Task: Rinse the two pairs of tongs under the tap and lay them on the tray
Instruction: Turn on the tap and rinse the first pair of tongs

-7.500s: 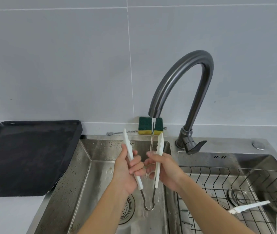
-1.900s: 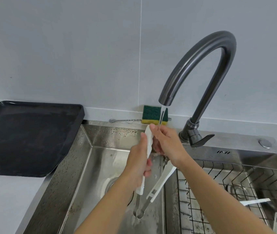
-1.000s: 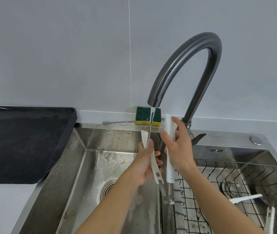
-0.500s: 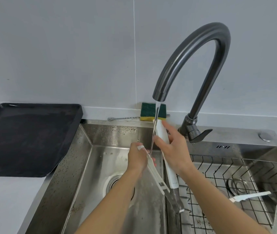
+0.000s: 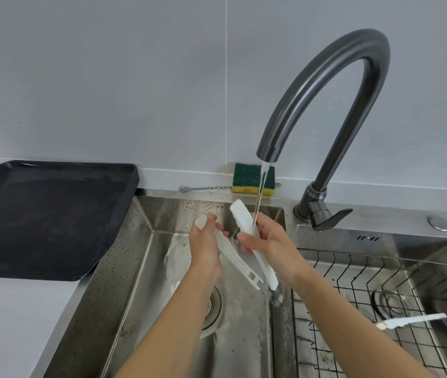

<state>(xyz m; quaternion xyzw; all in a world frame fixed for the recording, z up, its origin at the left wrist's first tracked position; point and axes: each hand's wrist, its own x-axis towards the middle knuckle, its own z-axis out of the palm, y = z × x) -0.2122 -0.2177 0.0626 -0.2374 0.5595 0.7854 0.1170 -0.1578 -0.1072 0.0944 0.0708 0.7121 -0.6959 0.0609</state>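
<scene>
Meanwhile, at the sink: we hold the first pair of white plastic tongs with a steel hinge [image 5: 247, 257] under the water running from the dark curved metal tap [image 5: 323, 85].
Left hand [image 5: 205, 249]: fingers curled round the left blade near its tip, which pokes out above the knuckles.
Right hand [image 5: 268, 248]: fingers wrapped round the right blade at its middle; the stream lands right at this grip.
Long axis: the tongs are spread in a V, tips up and away from us, hinge low and near, over the divider between the two steel sink basins [image 5: 146, 282].
Second pair: white tongs [image 5: 410, 321] lie in the black wire basket [image 5: 353, 279] in the right basin, well apart from both hands and not yet rinsed, we judge.
Destination: the flat black rectangular tray [image 5: 48, 214] sits on the counter to our left, just beside the sink rim.
Deciding relation: the left hand is nearer the tray, so we judge it best placed to carry the tongs across.
</scene>
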